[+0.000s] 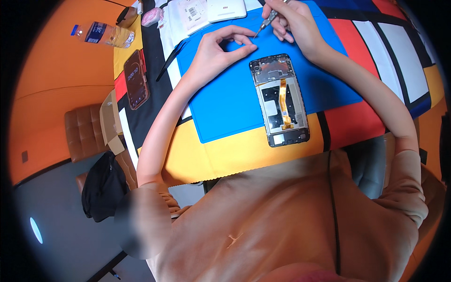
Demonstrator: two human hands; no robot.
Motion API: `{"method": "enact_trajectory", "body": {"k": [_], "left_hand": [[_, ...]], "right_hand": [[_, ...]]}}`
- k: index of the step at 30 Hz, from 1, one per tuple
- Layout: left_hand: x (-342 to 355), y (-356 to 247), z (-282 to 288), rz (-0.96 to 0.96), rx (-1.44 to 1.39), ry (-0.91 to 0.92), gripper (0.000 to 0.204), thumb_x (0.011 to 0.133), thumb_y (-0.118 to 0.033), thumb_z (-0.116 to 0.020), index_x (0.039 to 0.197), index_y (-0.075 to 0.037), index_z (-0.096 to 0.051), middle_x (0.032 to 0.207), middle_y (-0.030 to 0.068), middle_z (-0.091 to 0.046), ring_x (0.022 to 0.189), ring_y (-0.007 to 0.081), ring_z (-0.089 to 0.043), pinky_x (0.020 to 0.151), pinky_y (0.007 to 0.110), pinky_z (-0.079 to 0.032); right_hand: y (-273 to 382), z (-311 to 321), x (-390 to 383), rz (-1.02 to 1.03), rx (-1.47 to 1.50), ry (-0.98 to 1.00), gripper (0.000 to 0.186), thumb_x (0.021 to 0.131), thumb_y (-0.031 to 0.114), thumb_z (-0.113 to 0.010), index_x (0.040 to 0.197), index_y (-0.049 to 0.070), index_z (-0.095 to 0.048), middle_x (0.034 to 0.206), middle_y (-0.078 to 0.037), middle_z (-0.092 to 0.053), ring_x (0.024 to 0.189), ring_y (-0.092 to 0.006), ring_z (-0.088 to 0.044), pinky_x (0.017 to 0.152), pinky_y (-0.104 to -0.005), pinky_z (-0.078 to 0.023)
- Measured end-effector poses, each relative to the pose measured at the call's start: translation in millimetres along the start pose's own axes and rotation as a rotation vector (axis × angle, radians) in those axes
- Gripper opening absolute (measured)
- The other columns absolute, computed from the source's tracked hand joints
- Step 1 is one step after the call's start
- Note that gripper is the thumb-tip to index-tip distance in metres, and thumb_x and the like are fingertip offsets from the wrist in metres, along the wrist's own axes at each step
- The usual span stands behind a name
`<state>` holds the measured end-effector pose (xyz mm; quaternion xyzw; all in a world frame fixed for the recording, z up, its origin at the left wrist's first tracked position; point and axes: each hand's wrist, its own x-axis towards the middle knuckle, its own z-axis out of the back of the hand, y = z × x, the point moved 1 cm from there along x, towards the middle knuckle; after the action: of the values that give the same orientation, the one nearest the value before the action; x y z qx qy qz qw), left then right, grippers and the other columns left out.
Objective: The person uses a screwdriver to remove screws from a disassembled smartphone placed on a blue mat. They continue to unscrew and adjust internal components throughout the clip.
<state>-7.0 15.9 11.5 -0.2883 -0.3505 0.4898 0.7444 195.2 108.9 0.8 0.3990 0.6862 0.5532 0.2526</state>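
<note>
Loads of open blue mat (221,110) left of the opened phone (272,108), tbh. Black tweezers (169,61) crowd its upper left edge, and a white slab (226,10) kinda blocks the top.

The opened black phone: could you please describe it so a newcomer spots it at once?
On the multicoloured patterned tablecloth, find the flat blue rectangular mat. The opened black phone lies across the mat's near edge. Unlike the reddish-rimmed, lit-screen phone at left, it shows bare innards and a golden ribbon cable.

Location type: home-like or lounge room, exact kind indeterminate. Indicators: orange wall (47,70), tufted brown chair (84,134), colour-block tablecloth (225,157).
</note>
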Motion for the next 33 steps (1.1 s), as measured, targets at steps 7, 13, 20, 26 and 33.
{"method": "enact_trajectory", "body": {"k": [7,13,20,26,33], "left_hand": [[-0.7,3.9,-1.7,-0.009,0.059,-0.056,0.021,0.089,-0.028,-0.081,0.099,-0.009,-0.083,0.095,0.0066,-0.076,0.089,0.0139,-0.067,0.083,0.029,-0.054],[-0.5,4.5,-0.2,-0.017,0.072,-0.048,0.022,0.090,-0.031,-0.080,0.099,-0.011,-0.083,0.095,0.0069,-0.076,0.088,0.0149,-0.068,0.080,0.029,-0.054],[-1.1,5.7,0.2,-0.008,0.053,-0.050,0.026,0.090,-0.034,-0.080,0.099,-0.011,-0.083,0.094,0.0074,-0.076,0.086,0.0152,-0.068,0.078,0.029,-0.055],[-1.5,6.9,-0.3,-0.008,0.053,-0.054,0.027,0.090,-0.036,-0.080,0.099,-0.011,-0.083,0.092,0.0077,-0.075,0.082,0.0151,-0.068,0.074,0.028,-0.055],[-1.3,7.0,0.2,0.004,0.037,-0.046,0.028,0.089,-0.036,-0.080,0.099,-0.010,-0.083,0.093,0.0074,-0.075,0.082,0.0146,-0.069,0.075,0.028,-0.055]], "right_hand": [[-6.5,-6.2,-2.1,0.037,0.000,0.112,0.037,0.109,0.028,-0.050,0.088,0.002,-0.065,0.063,0.000,-0.051,0.049,-0.0065,-0.045,0.046,-0.0209,-0.035],[-5.7,-8.1,-5.6,0.087,-0.014,0.112,0.037,0.109,0.028,-0.050,0.088,0.002,-0.065,0.063,0.001,-0.050,0.052,-0.0052,-0.045,0.047,-0.0203,-0.034],[-1.6,-11.3,-8.8,0.106,-0.057,0.124,0.037,0.109,0.029,-0.050,0.088,0.003,-0.066,0.063,0.003,-0.050,0.052,-0.0041,-0.044,0.047,-0.0197,-0.033],[0.2,-13.5,-11.7,0.131,-0.078,0.140,0.037,0.109,0.029,-0.050,0.088,0.002,-0.066,0.063,0.003,-0.051,0.052,-0.0040,-0.046,0.048,-0.0197,-0.035],[0.6,-14.1,-10.2,0.157,-0.097,0.148,0.037,0.109,0.028,-0.052,0.088,0.002,-0.067,0.063,0.002,-0.053,0.052,-0.0047,-0.048,0.048,-0.0196,-0.036]]}}
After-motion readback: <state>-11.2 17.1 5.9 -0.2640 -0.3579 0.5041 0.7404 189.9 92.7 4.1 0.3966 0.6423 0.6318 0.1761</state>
